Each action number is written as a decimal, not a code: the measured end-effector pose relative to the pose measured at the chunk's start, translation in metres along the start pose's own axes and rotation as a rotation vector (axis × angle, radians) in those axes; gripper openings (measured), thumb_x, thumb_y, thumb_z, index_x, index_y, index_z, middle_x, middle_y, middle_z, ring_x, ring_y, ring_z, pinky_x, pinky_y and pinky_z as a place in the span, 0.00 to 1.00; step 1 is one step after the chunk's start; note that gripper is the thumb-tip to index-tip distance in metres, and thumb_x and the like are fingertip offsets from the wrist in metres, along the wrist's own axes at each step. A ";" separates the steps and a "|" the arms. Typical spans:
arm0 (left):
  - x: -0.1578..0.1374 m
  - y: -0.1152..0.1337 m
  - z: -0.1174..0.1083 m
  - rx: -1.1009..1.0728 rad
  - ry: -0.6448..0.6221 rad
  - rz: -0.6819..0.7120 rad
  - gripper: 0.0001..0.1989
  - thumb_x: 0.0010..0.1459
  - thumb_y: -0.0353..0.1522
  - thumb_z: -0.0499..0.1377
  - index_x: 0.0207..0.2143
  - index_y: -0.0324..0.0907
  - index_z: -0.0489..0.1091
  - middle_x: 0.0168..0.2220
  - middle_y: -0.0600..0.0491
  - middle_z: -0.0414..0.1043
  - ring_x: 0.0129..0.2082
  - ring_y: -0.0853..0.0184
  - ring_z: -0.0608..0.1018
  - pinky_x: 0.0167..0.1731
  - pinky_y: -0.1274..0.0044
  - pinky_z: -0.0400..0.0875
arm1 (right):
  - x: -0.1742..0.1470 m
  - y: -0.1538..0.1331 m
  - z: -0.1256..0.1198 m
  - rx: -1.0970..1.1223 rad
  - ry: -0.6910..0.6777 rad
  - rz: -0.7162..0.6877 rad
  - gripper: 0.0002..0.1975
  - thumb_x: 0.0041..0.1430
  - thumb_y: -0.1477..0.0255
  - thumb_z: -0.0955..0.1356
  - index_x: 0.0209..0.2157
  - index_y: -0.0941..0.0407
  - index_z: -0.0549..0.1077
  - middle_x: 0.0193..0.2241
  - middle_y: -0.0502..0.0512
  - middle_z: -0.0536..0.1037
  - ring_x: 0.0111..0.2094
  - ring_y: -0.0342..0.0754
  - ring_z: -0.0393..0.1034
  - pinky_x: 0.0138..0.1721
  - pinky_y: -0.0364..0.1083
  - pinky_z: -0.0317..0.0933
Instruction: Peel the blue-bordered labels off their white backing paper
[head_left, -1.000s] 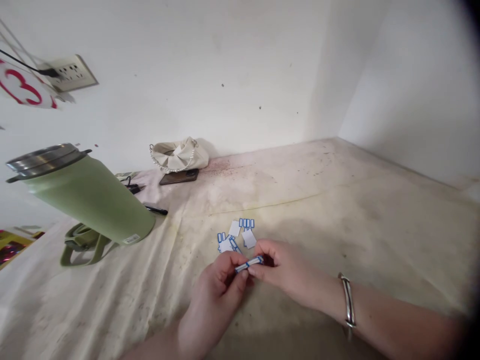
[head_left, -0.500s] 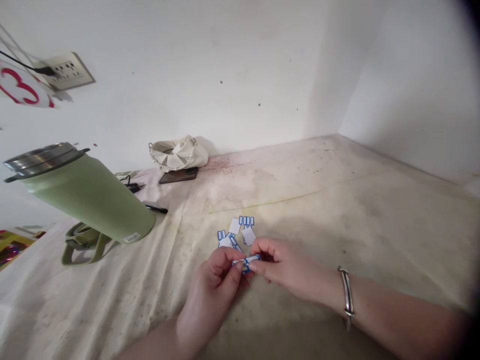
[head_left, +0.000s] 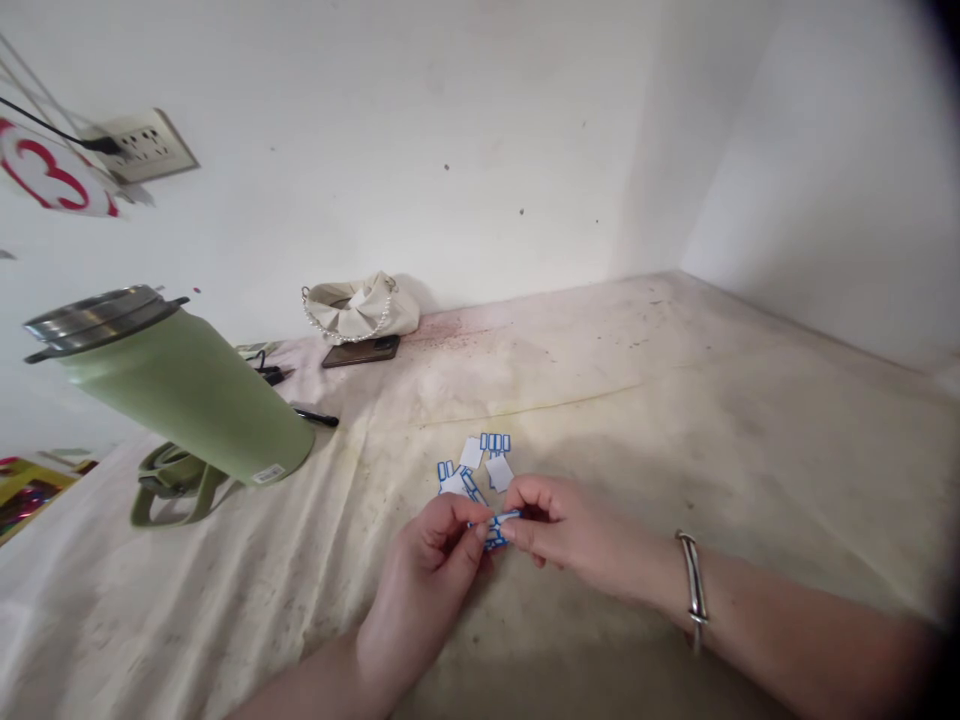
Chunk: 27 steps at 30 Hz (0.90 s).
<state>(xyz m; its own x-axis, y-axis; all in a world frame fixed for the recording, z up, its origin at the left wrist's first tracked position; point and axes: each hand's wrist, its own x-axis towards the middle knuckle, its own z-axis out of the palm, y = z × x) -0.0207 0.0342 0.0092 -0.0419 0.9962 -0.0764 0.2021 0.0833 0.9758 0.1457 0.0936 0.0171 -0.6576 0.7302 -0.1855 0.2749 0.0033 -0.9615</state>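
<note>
Between my two hands is a small white paper piece with blue outlines [head_left: 496, 532], mostly covered by the fingers. My left hand [head_left: 431, 565] pinches its left end between thumb and fingers. At the right end, my right hand [head_left: 555, 520] grips it with thumb and forefinger; a silver bangle [head_left: 694, 585] circles that wrist. Just beyond the fingertips lie several loose paper pieces: a blank white one [head_left: 499, 473], another white one [head_left: 471, 452], and some blue-outlined strips [head_left: 495, 442]. A further blue-edged piece [head_left: 454, 482] lies close to my left hand.
A pale green tumbler [head_left: 187, 390] with a steel top stands at the left, beside a green handled lid [head_left: 172, 490]. Behind are a black pen [head_left: 316, 417], a phone [head_left: 361, 351] and a white pouch [head_left: 360, 308] against the wall. A creased cloth [head_left: 720, 450] covers the table.
The thumbs and fingertips have shifted slightly on the paper piece, and it looks a little flatter. The whole view has moved slightly. The loose pieces lie as before.
</note>
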 end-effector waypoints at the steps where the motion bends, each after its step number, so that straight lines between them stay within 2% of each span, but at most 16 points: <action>1: 0.000 0.001 0.000 0.002 -0.004 0.001 0.05 0.54 0.34 0.57 0.30 0.41 0.69 0.24 0.55 0.71 0.23 0.71 0.69 0.24 0.81 0.62 | 0.000 0.000 0.000 0.002 0.000 0.001 0.06 0.56 0.70 0.64 0.27 0.56 0.64 0.19 0.44 0.61 0.20 0.38 0.56 0.22 0.38 0.50; 4: 0.000 0.004 0.001 -0.018 -0.022 -0.020 0.05 0.54 0.34 0.57 0.32 0.41 0.68 0.27 0.54 0.72 0.24 0.71 0.70 0.25 0.80 0.63 | -0.001 0.000 0.000 0.011 -0.006 -0.007 0.06 0.56 0.71 0.64 0.27 0.57 0.64 0.19 0.44 0.61 0.20 0.38 0.56 0.22 0.38 0.50; 7: 0.002 0.005 0.001 -0.053 -0.005 -0.055 0.06 0.54 0.34 0.58 0.31 0.41 0.68 0.24 0.55 0.71 0.23 0.72 0.70 0.24 0.81 0.62 | 0.000 0.001 -0.001 -0.005 0.025 -0.035 0.09 0.59 0.67 0.62 0.27 0.57 0.64 0.19 0.44 0.62 0.21 0.38 0.57 0.22 0.38 0.51; 10: 0.005 0.003 0.000 -0.175 0.077 -0.064 0.06 0.54 0.35 0.58 0.31 0.41 0.67 0.23 0.56 0.71 0.22 0.73 0.71 0.25 0.81 0.64 | 0.002 0.003 -0.006 -0.121 0.251 -0.141 0.13 0.62 0.64 0.59 0.28 0.56 0.65 0.22 0.47 0.65 0.24 0.41 0.61 0.26 0.41 0.56; 12: 0.007 0.001 -0.001 -0.286 0.141 -0.070 0.06 0.54 0.35 0.59 0.32 0.41 0.67 0.25 0.55 0.73 0.23 0.73 0.71 0.26 0.81 0.65 | 0.006 0.007 -0.010 -0.279 0.400 -0.236 0.09 0.61 0.66 0.60 0.33 0.56 0.67 0.29 0.51 0.70 0.30 0.44 0.64 0.31 0.43 0.60; 13: 0.008 0.000 -0.002 -0.329 0.163 -0.072 0.07 0.54 0.35 0.59 0.32 0.41 0.67 0.25 0.55 0.73 0.23 0.74 0.71 0.26 0.82 0.65 | 0.007 0.009 -0.012 -0.373 0.432 -0.281 0.08 0.59 0.68 0.62 0.38 0.56 0.69 0.35 0.54 0.71 0.35 0.46 0.66 0.35 0.45 0.61; 16: 0.011 -0.001 -0.003 -0.409 0.190 -0.068 0.08 0.53 0.34 0.60 0.33 0.39 0.67 0.26 0.53 0.74 0.23 0.74 0.71 0.26 0.82 0.66 | 0.014 0.016 -0.013 -0.649 0.400 -0.362 0.21 0.54 0.71 0.65 0.51 0.55 0.66 0.49 0.60 0.67 0.49 0.52 0.61 0.48 0.51 0.58; 18: 0.012 -0.001 -0.002 -0.440 0.196 -0.069 0.09 0.52 0.34 0.60 0.34 0.39 0.67 0.26 0.53 0.74 0.23 0.74 0.71 0.26 0.81 0.66 | 0.018 0.020 -0.011 -0.791 0.350 -0.359 0.25 0.52 0.69 0.67 0.53 0.57 0.65 0.50 0.61 0.66 0.51 0.55 0.58 0.51 0.53 0.56; 21: 0.012 -0.003 -0.002 -0.455 0.195 -0.074 0.09 0.52 0.34 0.60 0.34 0.39 0.67 0.26 0.53 0.74 0.23 0.73 0.72 0.26 0.81 0.66 | 0.023 0.023 -0.009 -0.884 0.324 -0.338 0.23 0.51 0.66 0.68 0.49 0.58 0.69 0.47 0.60 0.68 0.47 0.55 0.61 0.49 0.53 0.59; 27: 0.011 -0.005 -0.003 -0.403 0.184 -0.067 0.08 0.54 0.34 0.59 0.34 0.40 0.67 0.27 0.54 0.73 0.24 0.74 0.71 0.27 0.81 0.66 | 0.024 0.023 -0.013 -0.852 0.319 -0.352 0.16 0.49 0.68 0.71 0.40 0.57 0.72 0.42 0.57 0.70 0.42 0.52 0.64 0.44 0.49 0.62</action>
<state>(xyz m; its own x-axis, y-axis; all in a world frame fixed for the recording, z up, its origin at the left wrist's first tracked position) -0.0248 0.0451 0.0037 -0.2223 0.9648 -0.1403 -0.2028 0.0950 0.9746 0.1458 0.1202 -0.0071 -0.6127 0.7432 0.2689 0.5967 0.6581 -0.4592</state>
